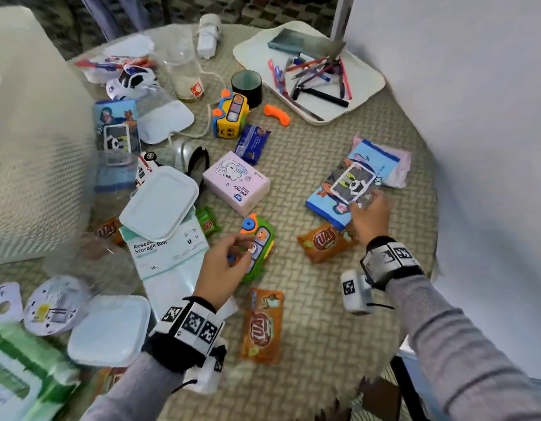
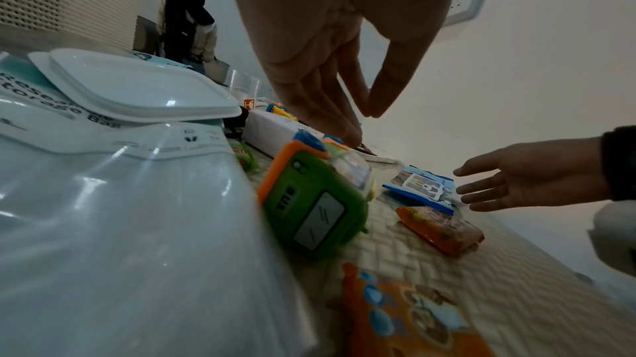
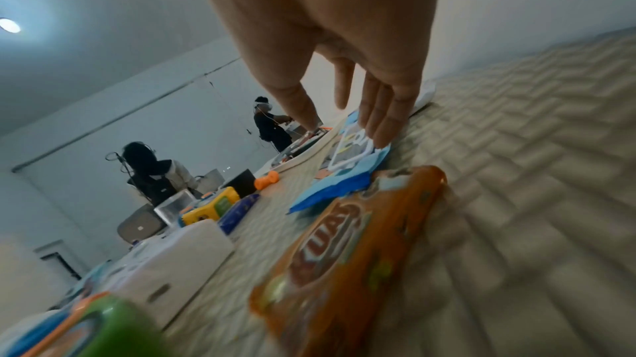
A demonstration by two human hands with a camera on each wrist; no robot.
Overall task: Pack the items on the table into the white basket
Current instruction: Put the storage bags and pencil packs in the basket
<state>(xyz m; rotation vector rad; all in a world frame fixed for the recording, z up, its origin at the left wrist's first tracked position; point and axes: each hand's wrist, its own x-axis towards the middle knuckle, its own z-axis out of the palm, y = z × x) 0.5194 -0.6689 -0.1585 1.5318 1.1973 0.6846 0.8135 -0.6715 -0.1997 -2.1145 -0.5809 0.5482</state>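
Note:
The white mesh basket [image 1: 35, 132] stands at the table's left edge. A green and orange toy bus [image 1: 260, 247] lies near the middle front, and my left hand [image 1: 233, 253] hovers over it with thumb and fingertips close together, holding nothing. In the left wrist view the bus [image 2: 309, 208] sits just below the fingers [image 2: 330, 107]. My right hand [image 1: 369, 214] reaches with straight fingers onto a blue cartoon packet [image 1: 348, 183]; its fingertips [image 3: 378, 134] touch the packet [image 3: 344, 180]. An orange snack packet [image 1: 324, 241] lies just below that hand.
A second orange packet [image 1: 263, 323] lies nearer me. A pink tissue box [image 1: 236, 183], yellow toy bus [image 1: 229, 117], white lid [image 1: 160, 202] on a storage bag [image 1: 169, 262], black cup [image 1: 246, 86], and a tray [image 1: 366, 86] of pens crowd the table. A white wall [image 1: 475, 117] stands at the right.

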